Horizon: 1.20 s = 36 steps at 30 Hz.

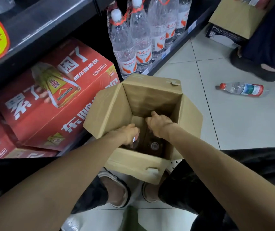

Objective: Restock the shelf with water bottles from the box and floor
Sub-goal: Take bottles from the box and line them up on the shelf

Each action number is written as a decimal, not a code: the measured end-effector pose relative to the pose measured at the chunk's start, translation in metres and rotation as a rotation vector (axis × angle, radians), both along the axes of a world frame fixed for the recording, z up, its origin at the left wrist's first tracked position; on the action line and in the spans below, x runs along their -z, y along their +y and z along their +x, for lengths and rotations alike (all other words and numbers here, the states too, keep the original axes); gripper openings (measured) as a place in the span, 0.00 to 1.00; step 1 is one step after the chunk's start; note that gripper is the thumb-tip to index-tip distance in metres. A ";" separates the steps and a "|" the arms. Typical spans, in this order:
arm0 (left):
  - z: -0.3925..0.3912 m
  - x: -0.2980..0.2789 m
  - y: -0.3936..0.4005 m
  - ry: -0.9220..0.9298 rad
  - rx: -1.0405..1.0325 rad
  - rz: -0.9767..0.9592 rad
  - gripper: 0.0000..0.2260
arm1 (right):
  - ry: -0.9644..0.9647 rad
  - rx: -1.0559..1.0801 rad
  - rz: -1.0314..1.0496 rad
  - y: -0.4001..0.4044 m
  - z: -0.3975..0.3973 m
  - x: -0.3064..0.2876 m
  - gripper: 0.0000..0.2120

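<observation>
An open cardboard box [116,107] stands on the floor between my knees. Both hands reach down into it. My left hand [130,133] curls round the top of a clear bottle [136,142] near the box's near wall. My right hand [158,125] is deeper in, fingers curled downward; what it holds is hidden. Another bottle's cap [155,145] shows in the dark box bottom. A red-capped water bottle [241,89] lies on its side on the floor tiles to the right. Large water bottles [133,47] stand in a row on the low shelf [170,52].
Red drink cartons [53,97] are stacked on the bottom shelf at left, close to the box. Another person's feet [256,67] and a second carton [233,25] are at the upper right. My own feet sit just behind the box.
</observation>
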<state>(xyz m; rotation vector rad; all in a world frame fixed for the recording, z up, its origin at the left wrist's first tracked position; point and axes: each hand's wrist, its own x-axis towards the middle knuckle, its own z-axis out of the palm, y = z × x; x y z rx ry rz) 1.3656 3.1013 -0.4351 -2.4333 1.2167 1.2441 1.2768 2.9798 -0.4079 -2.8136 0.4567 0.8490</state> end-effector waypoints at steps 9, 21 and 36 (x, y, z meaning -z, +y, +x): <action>0.004 -0.042 0.000 -0.137 -0.064 -0.201 0.16 | -0.151 -0.012 -0.032 -0.001 0.003 -0.039 0.19; 0.006 -0.140 0.023 -0.234 -0.132 -0.503 0.11 | -0.386 0.034 -0.079 0.006 -0.019 -0.134 0.16; 0.010 -0.304 0.093 -0.462 -0.075 -0.815 0.10 | -0.701 -0.118 -0.074 0.045 -0.021 -0.283 0.08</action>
